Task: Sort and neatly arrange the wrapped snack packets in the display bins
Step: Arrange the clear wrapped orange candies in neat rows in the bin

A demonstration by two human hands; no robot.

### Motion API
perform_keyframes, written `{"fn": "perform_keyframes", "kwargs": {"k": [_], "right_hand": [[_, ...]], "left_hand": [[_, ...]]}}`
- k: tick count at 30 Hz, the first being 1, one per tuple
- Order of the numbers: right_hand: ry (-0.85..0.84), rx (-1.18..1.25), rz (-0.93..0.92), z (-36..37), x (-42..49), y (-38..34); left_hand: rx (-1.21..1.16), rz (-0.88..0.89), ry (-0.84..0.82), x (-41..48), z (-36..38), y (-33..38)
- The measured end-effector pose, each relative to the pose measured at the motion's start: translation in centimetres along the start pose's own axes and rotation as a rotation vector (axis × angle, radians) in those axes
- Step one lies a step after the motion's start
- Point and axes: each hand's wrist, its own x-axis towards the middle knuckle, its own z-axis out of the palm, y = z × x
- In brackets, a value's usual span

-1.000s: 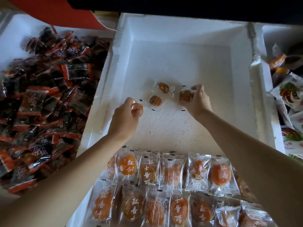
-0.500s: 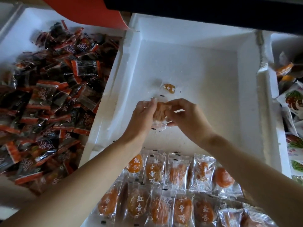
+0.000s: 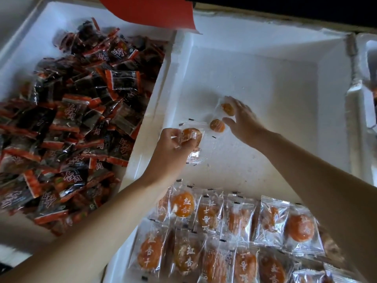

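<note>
A person's left hand [image 3: 171, 152] clamps curled fingers [image 3: 173, 134] on a bunch of clear-wrapped orange packets [image 3: 190, 135] low over the white foam bin [image 3: 265, 37]. The right hand [image 3: 244, 123] splays its fingers [image 3: 242, 107] wide over a loose packet [image 3: 227, 109], thumb just beside a second loose packet [image 3: 217, 125], both lying on the bin floor. Whether the fingertips touch either is blurred.

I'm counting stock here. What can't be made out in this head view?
Head view only:
1. Held packets in the left hand: number unclear, fingers cover them.
2. Right hand: blurred, so contact with the loose packets is uncertain.
3. Right bin: contents cut off by the frame edge.
4. Rows: run off the bottom edge and under the right arm.
5. Dark packets: print too blurred to read.
</note>
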Motion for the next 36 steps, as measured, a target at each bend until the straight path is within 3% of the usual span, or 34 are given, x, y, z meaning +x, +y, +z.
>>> {"fn": "perform_keyframes", "kwargs": {"k": [5,10,13,18,20,26,30,36], "right_hand": [[0.053,-0.117,0.093,0.9,0.0,0.0],[0.180,0.221,0.175,-0.6,-2.0,-1.3],[0.203,0.421,0.136,-1.9,-4.7,-3.7],[-0.019,0.465,0.019,-0.8,-8.5,-6.5],[0.046,0.486,-0.029,-0.6,-9.3,-6.9],[0.060,0.576,-0.073,-0.9,-9.7,-6.9],[0.164,0.384,-0.044,-0.7,-6.4,-4.0],[-0.014,-0.002,0.139,1.5,-2.0,-1.4]], "left_hand": [[0.006,-0.004,0.024,0.2,-0.1,-0.2],[0.025,-0.032,0.034,0.2,-0.1,-0.6],[-0.050,-0.068,0.020,-0.1,0.3,-0.7],[-0.328,-0.133,-0.003,-1.4,1.6,0.3],[-0.412,-0.146,-0.032,-2.0,1.7,0.7],[-0.215,-0.050,-0.058,-2.2,0.6,0.0],[-0.174,-0.008,-0.030,-2.1,-0.6,-0.3],[-0.069,0.041,-0.015,-2.9,-1.7,-0.7]]}}
